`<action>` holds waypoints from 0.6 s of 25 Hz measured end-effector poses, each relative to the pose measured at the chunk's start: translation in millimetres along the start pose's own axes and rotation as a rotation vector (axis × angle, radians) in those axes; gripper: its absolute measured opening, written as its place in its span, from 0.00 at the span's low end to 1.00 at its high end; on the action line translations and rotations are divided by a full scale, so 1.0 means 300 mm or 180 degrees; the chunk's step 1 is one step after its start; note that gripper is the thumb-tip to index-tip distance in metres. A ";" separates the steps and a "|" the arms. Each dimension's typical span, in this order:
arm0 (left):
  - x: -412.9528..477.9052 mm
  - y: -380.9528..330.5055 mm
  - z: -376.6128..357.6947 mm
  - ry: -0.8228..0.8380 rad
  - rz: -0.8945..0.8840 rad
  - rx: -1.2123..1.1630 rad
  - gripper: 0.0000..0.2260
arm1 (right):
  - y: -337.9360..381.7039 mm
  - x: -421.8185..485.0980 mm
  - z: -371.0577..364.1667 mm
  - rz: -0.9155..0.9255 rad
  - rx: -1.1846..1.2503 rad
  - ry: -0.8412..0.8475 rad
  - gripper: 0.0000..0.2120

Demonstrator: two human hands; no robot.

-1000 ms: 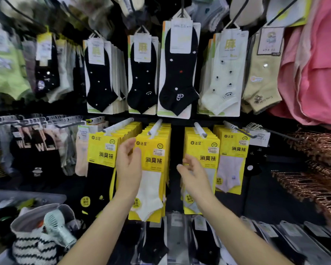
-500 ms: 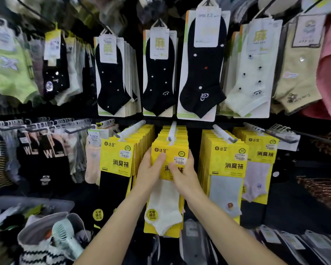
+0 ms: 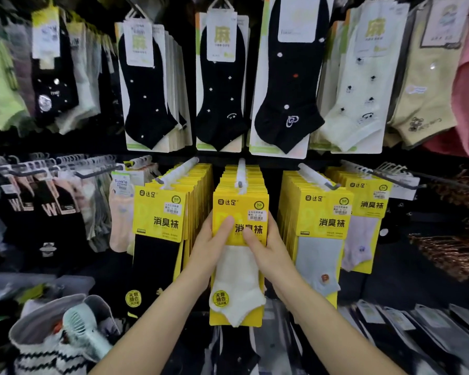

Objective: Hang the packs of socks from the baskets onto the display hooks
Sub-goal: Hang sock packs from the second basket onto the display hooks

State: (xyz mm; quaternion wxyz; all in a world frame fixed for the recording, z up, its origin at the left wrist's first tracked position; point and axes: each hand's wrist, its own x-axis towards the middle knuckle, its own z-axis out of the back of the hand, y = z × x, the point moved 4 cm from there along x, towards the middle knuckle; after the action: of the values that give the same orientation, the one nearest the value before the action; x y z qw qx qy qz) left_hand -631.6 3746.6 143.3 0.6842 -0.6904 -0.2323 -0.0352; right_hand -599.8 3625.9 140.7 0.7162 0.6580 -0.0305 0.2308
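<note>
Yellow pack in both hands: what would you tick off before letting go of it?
1. The pack is on the middle hook: ok, the hook's tip shows at the pack's top edge.
2. Hold: ok, the left hand and right hand grip its sides, thumbs on the front.
3. Hangs straight, in line with the stack behind: ok.
4. Label faces out: ok.
5. Room on the hook for another pack: not ok, this one sits at the tip.
6. Same socks as the stack behind: cannot tell, they are hidden.
</note>
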 end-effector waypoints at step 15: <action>-0.226 -0.191 0.251 -0.0929 -0.0783 0.0653 0.09 | 0.115 -0.255 -0.103 0.0348 -0.0693 -0.0076 0.30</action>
State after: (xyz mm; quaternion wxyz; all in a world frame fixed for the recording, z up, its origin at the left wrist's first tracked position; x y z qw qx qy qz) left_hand -733.3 3798.1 167.1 0.7006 -0.5813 -0.4137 0.0057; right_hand -688.9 3634.2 142.1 0.7693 0.5764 -0.0996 0.2570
